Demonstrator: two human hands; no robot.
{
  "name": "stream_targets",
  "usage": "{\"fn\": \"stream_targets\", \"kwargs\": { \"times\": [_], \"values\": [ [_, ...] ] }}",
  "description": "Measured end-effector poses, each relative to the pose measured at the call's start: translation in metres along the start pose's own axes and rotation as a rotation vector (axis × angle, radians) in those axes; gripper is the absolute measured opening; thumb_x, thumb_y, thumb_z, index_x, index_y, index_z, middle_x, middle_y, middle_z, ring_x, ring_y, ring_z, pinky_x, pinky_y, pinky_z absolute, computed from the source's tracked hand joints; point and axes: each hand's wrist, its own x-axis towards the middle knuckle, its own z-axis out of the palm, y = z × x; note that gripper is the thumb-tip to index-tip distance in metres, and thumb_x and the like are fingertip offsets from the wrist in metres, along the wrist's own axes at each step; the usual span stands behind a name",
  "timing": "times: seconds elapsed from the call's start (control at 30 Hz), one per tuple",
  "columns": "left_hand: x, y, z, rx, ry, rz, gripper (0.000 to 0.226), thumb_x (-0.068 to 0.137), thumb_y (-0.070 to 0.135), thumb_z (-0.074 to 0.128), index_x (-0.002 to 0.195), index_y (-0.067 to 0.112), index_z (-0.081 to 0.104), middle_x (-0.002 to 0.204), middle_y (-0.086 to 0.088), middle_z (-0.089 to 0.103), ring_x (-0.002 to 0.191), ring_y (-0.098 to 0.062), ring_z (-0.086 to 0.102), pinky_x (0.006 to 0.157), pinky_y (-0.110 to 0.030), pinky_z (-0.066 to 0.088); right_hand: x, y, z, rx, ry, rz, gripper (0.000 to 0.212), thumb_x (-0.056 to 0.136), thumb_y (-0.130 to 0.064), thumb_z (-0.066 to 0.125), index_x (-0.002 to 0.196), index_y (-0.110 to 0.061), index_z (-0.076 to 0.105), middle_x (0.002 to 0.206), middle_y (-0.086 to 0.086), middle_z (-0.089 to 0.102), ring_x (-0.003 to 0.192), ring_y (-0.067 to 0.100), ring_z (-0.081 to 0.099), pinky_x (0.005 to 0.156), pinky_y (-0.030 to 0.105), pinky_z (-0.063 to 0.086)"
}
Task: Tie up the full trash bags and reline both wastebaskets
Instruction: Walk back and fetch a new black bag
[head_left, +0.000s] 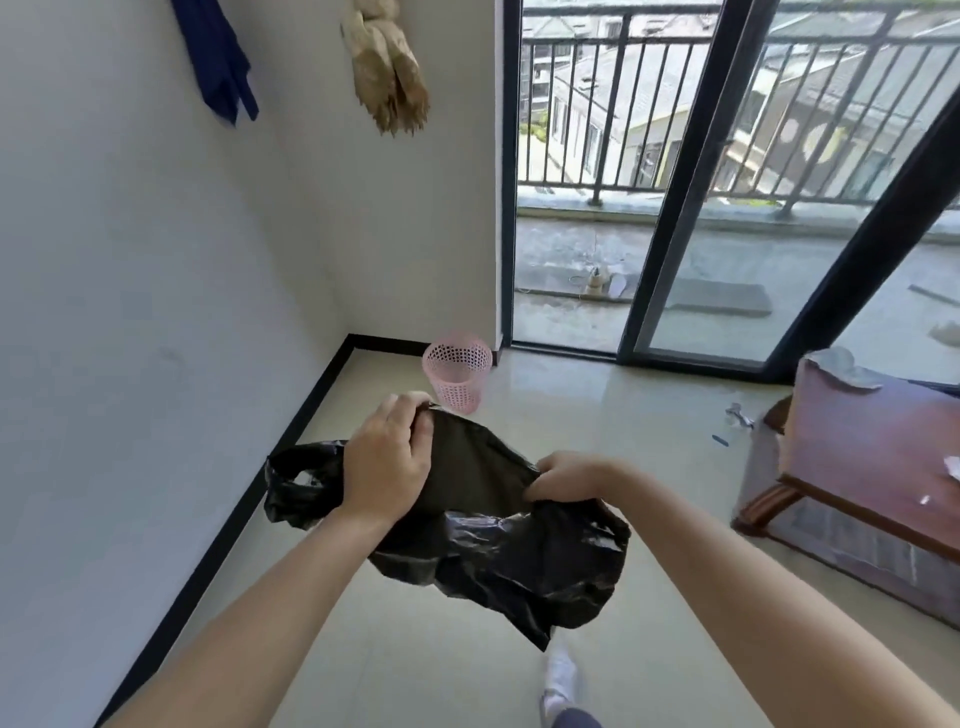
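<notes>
The left hand and right hand are being used to grip the black bag mid-frame. Its mouth should be spread wide.

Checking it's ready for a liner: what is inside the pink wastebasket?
Through the open top of the pink wastebasket only its perforated far wall shows, with no liner. Its bottom is hidden behind the near wall, so small scraps cannot be ruled out.

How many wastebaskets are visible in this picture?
1. The pink wastebasket stands on the floor near the corner of the wall, beside the door frame. A second one may be outside the view.
</notes>
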Motion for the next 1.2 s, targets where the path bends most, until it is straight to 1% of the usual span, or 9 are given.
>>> {"fn": "stream_targets", "kwargs": {
  "times": [0.17,0.4,0.6,0.77,0.83,0.93,1.0,1.07,1.2],
  "values": [
    [0.112,-0.031,0.090,0.014,-0.029,0.083,0.025,0.096,0.028,0.045,0.105,0.012,0.062,0.089,-0.003,0.061,0.077,-0.024,0.060,0.064,-0.040,0.051,0.117,0.009,-0.085,0.078,-0.089,0.062,0.044,0.078,-0.042,0.064,0.116,-0.020,0.068,0.117,0.005,0.070,0.100,0.025,0.069,0.091,0.040,0.057],
    [0.294,-0.076,0.159,0.108,-0.057,0.075,0.030,0.094,0.034,0.044,0.109,0.013,0.059,0.095,-0.004,0.063,0.082,-0.028,0.062,0.068,-0.037,0.049,0.242,-0.002,-0.244,-0.019,0.616,0.001,0.032,0.091,-0.023,0.049,0.122,-0.017,0.057,0.119,0.008,0.065,0.109,0.030,0.061,0.080,0.035,0.046],
    [0.382,-0.146,0.196,0.202,-0.155,0.020,0.046,0.087,0.048,0.052,0.116,0.013,0.057,0.093,-0.002,0.061,0.084,-0.024,0.058,0.070,-0.038,0.050,0.332,-0.049,-0.330,0.079,0.796,-0.140,0.041,0.086,-0.019,0.048,0.126,-0.023,0.052,0.113,0.003,0.065,0.103,0.028,0.061,0.076,0.036,0.042],
    [0.439,-0.228,0.254,0.273,-0.284,-0.001,0.040,0.087,0.050,0.045,0.083,0.015,0.063,0.074,0.000,0.058,0.070,-0.028,0.059,0.056,-0.033,0.039,0.420,-0.074,-0.364,0.058,0.757,-0.060,0.040,0.084,-0.018,0.046,0.123,-0.022,0.054,0.109,0.003,0.065,0.100,0.028,0.061,0.077,0.037,0.045],
    [0.471,-0.256,0.280,0.286,-0.390,-0.132,0.037,0.093,0.046,0.042,0.075,0.017,0.055,0.068,0.002,0.056,0.069,-0.030,0.060,0.056,-0.032,0.033,0.460,-0.082,-0.380,0.048,0.698,-0.030,0.034,0.087,-0.021,0.046,0.120,-0.020,0.055,0.111,0.004,0.066,0.103,0.029,0.060,0.077,0.036,0.045],
    [0.521,-0.296,0.316,0.332,-0.589,-0.237,0.034,0.100,0.043,0.034,0.081,0.017,0.045,0.069,0.003,0.054,0.078,-0.031,0.064,0.060,-0.034,0.034,0.517,-0.095,-0.407,0.020,0.472,-0.040,0.025,0.094,-0.037,0.052,0.113,-0.022,0.058,0.111,0.005,0.067,0.106,0.030,0.062,0.079,0.035,0.050],
    [0.554,-0.318,0.334,0.362,-0.645,-0.211,0.028,0.101,0.038,0.033,0.085,0.017,0.041,0.077,-0.004,0.063,0.082,-0.033,0.064,0.062,-0.034,0.034,0.546,-0.105,-0.424,-0.114,0.236,-0.053,0.037,0.088,-0.047,0.064,0.114,-0.021,0.059,0.112,0.004,0.066,0.105,0.029,0.062,0.077,0.033,0.047],
    [0.587,-0.338,0.351,0.345,-0.649,-0.178,0.024,0.102,0.034,0.034,0.085,0.017,0.040,0.083,-0.009,0.068,0.078,-0.033,0.063,0.061,-0.033,0.034,0.572,-0.114,-0.437,-0.304,0.090,-0.015,0.038,0.082,-0.034,0.070,0.115,-0.017,0.061,0.112,0.008,0.067,0.104,0.031,0.063,0.076,0.033,0.048],
    [0.639,-0.365,0.381,0.302,-0.586,-0.184,0.023,0.102,0.032,0.035,0.088,0.014,0.042,0.076,-0.006,0.064,0.061,-0.027,0.047,0.053,-0.033,0.030,0.619,-0.120,-0.455,-0.364,0.232,0.101,0.030,0.080,-0.023,0.061,0.109,-0.019,0.066,0.105,0.007,0.068,0.099,0.032,0.066,0.075,0.036,0.055]
  ]
}}
